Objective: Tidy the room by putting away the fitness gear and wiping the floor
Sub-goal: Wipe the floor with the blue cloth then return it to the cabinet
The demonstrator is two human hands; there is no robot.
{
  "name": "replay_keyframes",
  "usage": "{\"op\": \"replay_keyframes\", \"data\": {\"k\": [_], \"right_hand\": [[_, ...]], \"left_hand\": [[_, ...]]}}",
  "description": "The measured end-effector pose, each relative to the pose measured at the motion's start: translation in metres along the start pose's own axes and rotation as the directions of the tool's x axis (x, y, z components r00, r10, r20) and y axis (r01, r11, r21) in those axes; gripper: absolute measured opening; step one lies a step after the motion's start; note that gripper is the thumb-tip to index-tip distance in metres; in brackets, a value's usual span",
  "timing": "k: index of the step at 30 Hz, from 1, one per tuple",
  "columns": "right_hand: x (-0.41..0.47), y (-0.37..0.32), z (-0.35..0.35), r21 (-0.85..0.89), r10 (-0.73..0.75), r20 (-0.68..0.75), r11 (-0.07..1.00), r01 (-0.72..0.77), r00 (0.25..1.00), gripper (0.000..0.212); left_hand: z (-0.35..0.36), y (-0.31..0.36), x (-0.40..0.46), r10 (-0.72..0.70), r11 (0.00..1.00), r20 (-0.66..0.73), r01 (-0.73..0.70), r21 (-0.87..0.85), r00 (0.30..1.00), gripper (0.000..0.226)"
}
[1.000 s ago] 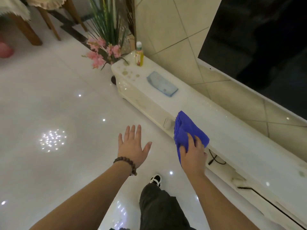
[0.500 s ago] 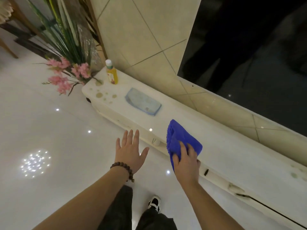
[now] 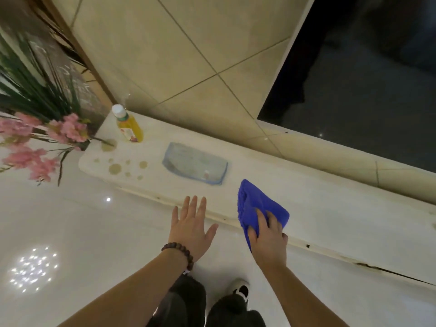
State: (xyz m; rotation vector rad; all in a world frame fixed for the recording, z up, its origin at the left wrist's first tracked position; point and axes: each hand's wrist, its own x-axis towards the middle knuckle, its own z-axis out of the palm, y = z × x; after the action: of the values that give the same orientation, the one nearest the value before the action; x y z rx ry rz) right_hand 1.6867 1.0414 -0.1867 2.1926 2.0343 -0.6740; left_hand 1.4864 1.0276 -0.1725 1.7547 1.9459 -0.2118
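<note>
My right hand [image 3: 267, 237] grips a folded blue cloth [image 3: 257, 206] and holds it over the front edge of a long white cabinet top [image 3: 330, 213]. My left hand [image 3: 191, 228] hovers flat with straight, spread fingers just left of the cloth, over the cabinet's edge, holding nothing. A beaded bracelet sits on the left wrist. Yellowish spill spots [image 3: 115, 168] mark the cabinet's left end. A pale blue packet [image 3: 194, 166] lies flat on the top beyond my hands.
A bottle of yellow liquid [image 3: 128, 127] stands at the cabinet's far left corner. Pink flowers with green leaves [image 3: 40, 128] rise left of it. A dark TV screen [image 3: 368, 74] hangs on the tiled wall. Glossy white floor [image 3: 70, 232] spreads to the left; my shoe [image 3: 240, 290] shows below.
I have stepped closer to the cabinet and the view has tilted toward the wall. Both hands moved forward over the cabinet's edge; the right hand keeps its hold on the blue cloth.
</note>
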Motion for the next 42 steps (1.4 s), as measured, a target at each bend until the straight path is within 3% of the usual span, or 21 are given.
{"op": "replay_keyframes", "data": {"k": [9, 13, 15, 19, 24, 28, 32, 35, 39, 42], "right_hand": [[0.174, 0.027, 0.079, -0.097, -0.089, -0.086, 0.992, 0.081, 0.992, 0.053], [0.223, 0.055, 0.133, -0.209, -0.126, 0.060, 0.968, 0.136, 0.990, 0.065], [0.232, 0.067, 0.157, -0.249, -0.158, 0.087, 0.953, 0.175, 0.984, 0.075], [0.225, 0.075, 0.182, -0.221, -0.202, -0.067, 0.958, 0.183, 0.977, 0.085], [0.226, 0.059, 0.184, -0.264, -0.093, 0.047, 0.959, 0.102, 0.995, 0.098], [0.222, 0.049, 0.177, -0.229, -0.156, -0.088, 0.964, 0.132, 0.984, 0.086], [0.219, 0.047, 0.182, -0.123, -0.165, -0.082, 0.980, 0.154, 0.983, 0.055], [0.224, 0.046, 0.178, 0.106, -0.080, -0.114, 0.990, 0.092, 0.990, 0.043], [0.224, 0.052, 0.159, 0.619, 0.074, -0.046, 0.785, -0.030, 0.996, 0.035], [0.222, 0.056, 0.145, 0.694, 0.084, 0.000, 0.717, -0.061, 0.996, 0.031]], "left_hand": [[0.084, -0.006, 0.140, 0.059, 0.998, 0.018, -0.059, 0.019, 0.998, 0.072], [0.134, -0.006, 0.179, 0.050, 0.998, 0.026, -0.051, 0.031, 0.998, 0.072], [0.153, -0.005, 0.188, 0.054, 0.998, 0.036, -0.055, 0.032, 0.998, 0.073], [0.169, 0.000, 0.197, 0.062, 0.997, 0.014, -0.062, 0.036, 0.998, 0.090], [0.173, 0.007, 0.205, 0.077, 0.997, -0.037, -0.078, -0.012, 0.996, 0.092], [0.172, 0.007, 0.207, 0.070, 0.998, -0.040, -0.070, -0.009, 0.997, 0.090], [0.171, 0.006, 0.208, 0.085, 0.996, -0.049, -0.086, -0.031, 0.995, 0.088], [0.169, 0.011, 0.207, 0.116, 0.989, -0.081, -0.123, -0.083, 0.990, 0.084], [0.167, 0.027, 0.212, 0.193, 0.973, -0.085, -0.201, -0.110, 0.978, 0.060], [0.170, 0.045, 0.221, 0.269, 0.958, -0.027, -0.270, -0.096, 0.963, 0.060]]}}
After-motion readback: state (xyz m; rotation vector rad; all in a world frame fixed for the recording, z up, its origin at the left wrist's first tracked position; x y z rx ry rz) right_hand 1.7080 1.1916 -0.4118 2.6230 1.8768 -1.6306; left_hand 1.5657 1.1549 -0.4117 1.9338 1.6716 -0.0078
